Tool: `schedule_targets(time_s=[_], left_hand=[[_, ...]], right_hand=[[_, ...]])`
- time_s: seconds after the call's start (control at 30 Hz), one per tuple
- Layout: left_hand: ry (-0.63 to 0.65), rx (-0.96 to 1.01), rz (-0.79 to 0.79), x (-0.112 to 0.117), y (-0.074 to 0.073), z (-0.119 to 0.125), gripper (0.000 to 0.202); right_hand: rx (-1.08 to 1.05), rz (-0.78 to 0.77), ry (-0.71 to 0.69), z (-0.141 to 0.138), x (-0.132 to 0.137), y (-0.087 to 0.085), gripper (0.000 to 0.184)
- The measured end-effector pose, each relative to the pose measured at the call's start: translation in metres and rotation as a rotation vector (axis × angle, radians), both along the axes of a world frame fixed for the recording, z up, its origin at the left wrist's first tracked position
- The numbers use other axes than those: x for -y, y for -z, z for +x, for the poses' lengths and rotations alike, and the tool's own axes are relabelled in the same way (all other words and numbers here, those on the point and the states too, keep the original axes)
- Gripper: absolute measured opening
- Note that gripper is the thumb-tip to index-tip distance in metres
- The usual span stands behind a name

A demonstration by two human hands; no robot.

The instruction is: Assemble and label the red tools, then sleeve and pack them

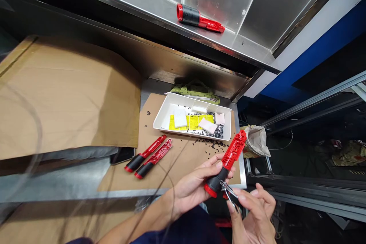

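Widest free lane for you: bare stretch of brown sheet [184, 161], between two red-black parts [145, 153] and your left hand [196, 185]. Ahead, white tray [157, 124] walls off low pass; its open top lets you in from above. Loose black pieces [213, 145] litter strip between tray and left hand. On left, large cardboard box [71, 95] bars way; behind tray, green item [194, 93] crowds gap before metal back panel [168, 66]. Held red-black part [230, 156] and metal tool [228, 188] fill space between left hand and right hand [253, 209]. Past sheet's right side, paper bag [256, 141] obstructs.

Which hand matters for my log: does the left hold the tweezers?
No, the right hand holds the tweezers; the left hand holds a part.
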State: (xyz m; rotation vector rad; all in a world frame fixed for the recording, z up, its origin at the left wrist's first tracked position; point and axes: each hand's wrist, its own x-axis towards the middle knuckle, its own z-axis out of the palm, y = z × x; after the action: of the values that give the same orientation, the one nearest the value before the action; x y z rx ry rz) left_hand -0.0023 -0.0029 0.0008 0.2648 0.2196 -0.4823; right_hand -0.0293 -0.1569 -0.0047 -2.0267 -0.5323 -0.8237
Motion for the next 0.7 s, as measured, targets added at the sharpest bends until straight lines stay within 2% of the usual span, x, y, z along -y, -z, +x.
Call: schedule_targets(time_s=[0.23, 0.4, 0.7], left_hand=[[0.018, -0.024, 0.001, 0.0, 0.0, 0.0, 0.038], [0.056, -0.06, -0.02, -0.001, -0.002, 0.001, 0.04], [0.034, -0.049, 0.011, 0.0, -0.001, -0.002, 0.042]], right_hand=[[0.019, 0.016, -0.005, 0.001, 0.006, 0.005, 0.012], [0.097, 0.042, -0.038, 0.003, 0.019, 0.011, 0.02], [0.043, 0.005, 0.014, -0.001, -0.002, -0.002, 0.013]])
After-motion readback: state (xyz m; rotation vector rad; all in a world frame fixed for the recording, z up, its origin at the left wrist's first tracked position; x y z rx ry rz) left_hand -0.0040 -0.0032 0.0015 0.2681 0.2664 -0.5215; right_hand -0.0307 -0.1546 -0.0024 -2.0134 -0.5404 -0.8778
